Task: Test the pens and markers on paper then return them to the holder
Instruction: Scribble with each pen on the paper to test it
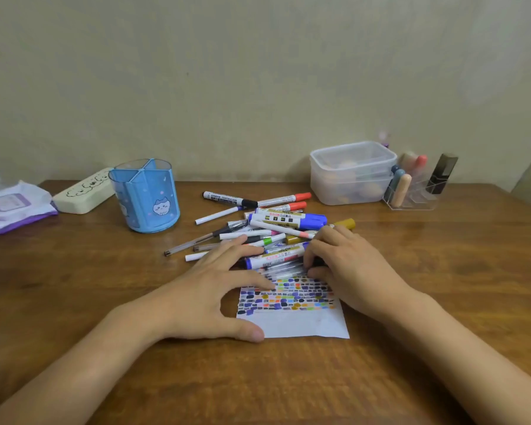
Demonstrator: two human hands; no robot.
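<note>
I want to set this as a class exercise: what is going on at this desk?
A person is sorting through a pile of pens and markers on a wooden desk. The left hand rests on the pile and the swatch-covered paper; the right hand reaches into the pile's near edge. The blue holder stands apart, with no pens visible in it.

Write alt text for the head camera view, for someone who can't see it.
Two hands, left hand and right hand, rest on a pile of pens and markers above a swatch-covered paper on a wooden table. An empty blue holder stands to the left.
</note>
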